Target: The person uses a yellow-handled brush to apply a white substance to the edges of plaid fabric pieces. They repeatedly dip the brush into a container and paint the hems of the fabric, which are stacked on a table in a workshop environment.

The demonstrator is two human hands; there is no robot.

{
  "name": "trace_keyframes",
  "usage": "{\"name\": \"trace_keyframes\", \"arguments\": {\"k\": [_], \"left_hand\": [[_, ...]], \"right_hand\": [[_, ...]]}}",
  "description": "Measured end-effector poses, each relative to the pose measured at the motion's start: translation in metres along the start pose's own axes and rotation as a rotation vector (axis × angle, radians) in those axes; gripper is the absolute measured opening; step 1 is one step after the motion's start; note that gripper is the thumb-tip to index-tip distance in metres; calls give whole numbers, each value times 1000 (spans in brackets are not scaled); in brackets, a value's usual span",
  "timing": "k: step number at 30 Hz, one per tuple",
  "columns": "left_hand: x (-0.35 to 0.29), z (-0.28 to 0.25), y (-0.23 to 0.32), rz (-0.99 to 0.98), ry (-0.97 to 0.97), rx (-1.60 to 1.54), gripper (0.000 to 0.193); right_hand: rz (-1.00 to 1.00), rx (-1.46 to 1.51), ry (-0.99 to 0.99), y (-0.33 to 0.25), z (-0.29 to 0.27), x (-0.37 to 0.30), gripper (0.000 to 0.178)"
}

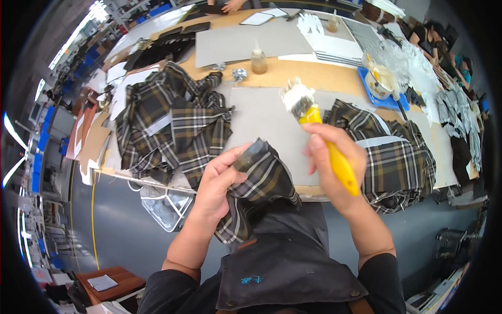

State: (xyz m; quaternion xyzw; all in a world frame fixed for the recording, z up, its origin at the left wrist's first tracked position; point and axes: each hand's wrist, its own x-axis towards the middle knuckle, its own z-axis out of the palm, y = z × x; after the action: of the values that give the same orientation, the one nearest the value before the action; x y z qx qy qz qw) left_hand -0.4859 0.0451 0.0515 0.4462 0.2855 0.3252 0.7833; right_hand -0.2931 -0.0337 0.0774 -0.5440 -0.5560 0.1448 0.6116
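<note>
My left hand [215, 183] grips a piece of plaid fabric [264, 180], dark with brown and white stripes, and holds its edge up over the table's front edge. In my right hand [337, 162] is a paintbrush with a yellow handle [342, 170]. Its bristles [298, 97] point up and away from me, coated in a thick white substance. The brush and the held fabric are apart. To the left lies a heap of the same plaid fabric [196, 123]; another plaid pile [392, 167] sits at the right, partly behind my right hand.
A grey board [256, 110] covers the table in front of me. Beyond it stand a squeeze bottle of amber liquid [259, 62] and crumpled foil [239, 74]. A white tub [380, 86] sits in a blue tray [367, 78]. Another person's hands [232, 5] show at the far edge.
</note>
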Motion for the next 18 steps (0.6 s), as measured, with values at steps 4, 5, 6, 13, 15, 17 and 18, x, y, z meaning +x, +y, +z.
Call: {"name": "trace_keyframes", "arguments": {"k": [4,5,6,13,15,17,18], "left_hand": [[-30,19,22,244,63,-17,54],[-39,25,27,288,91,67,58],[-46,29,27,386,87,79,61],[-93,38,34,802,47,329,77],[-98,39,35,917,46,441,77],[-95,31,29,1042,102,662,77],[-92,25,21,1074,55,673,79]], "right_hand": [[-94,196,-96,-19,50,-12,16],[-186,190,-87,-23,61,-14,24],[-163,293,-90,-31,70,-16,29],[-208,589,-175,-75,78,-26,46],[-134,686,-189,-78,74,-30,45],[-128,617,-222,-73,63,-33,41],[-159,550,-239,-67,55,-32,40]]}}
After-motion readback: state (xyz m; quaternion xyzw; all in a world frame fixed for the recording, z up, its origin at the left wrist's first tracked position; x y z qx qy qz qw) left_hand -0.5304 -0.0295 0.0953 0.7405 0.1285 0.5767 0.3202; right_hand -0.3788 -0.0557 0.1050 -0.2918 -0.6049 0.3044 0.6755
